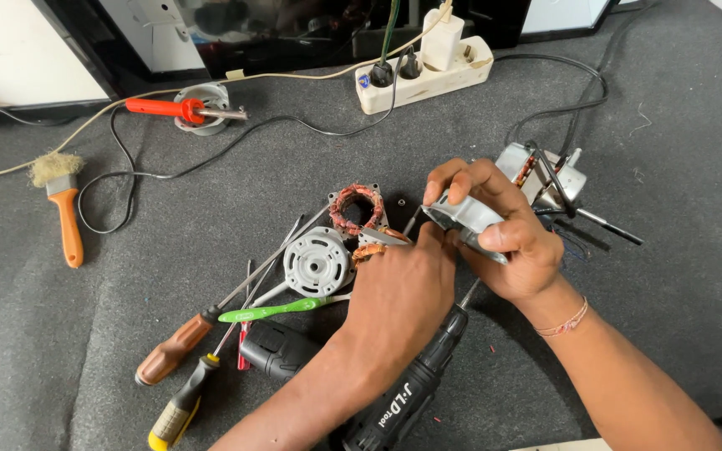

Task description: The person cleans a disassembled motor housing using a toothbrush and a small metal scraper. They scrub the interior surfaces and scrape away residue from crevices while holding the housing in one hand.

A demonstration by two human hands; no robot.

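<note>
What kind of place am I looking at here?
Most likely a small electrical repair bench. A soldering iron rests on a stand, screwdrivers and a cordless drill lie on the dark mat, and a bare copper motor winding sits beside the hands.

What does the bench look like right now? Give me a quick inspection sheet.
Surface: dark grey felt-like mat, with specks and bits of debris.
Job's things: grey metal motor housing piece held above the mat; copper-wound stator; round grey motor cover; second motor assembly.
Clutter: brown-handled screwdriver, yellow-and-black screwdriver, green toothbrush, black power drill, orange-handled brush, red-handled soldering iron.
Grips: right hand holds the housing piece; left hand touches its edge.
Cables: black cable looped on the mat; white power strip with plugs.
Surroundings: dark glossy appliance behind.
</note>
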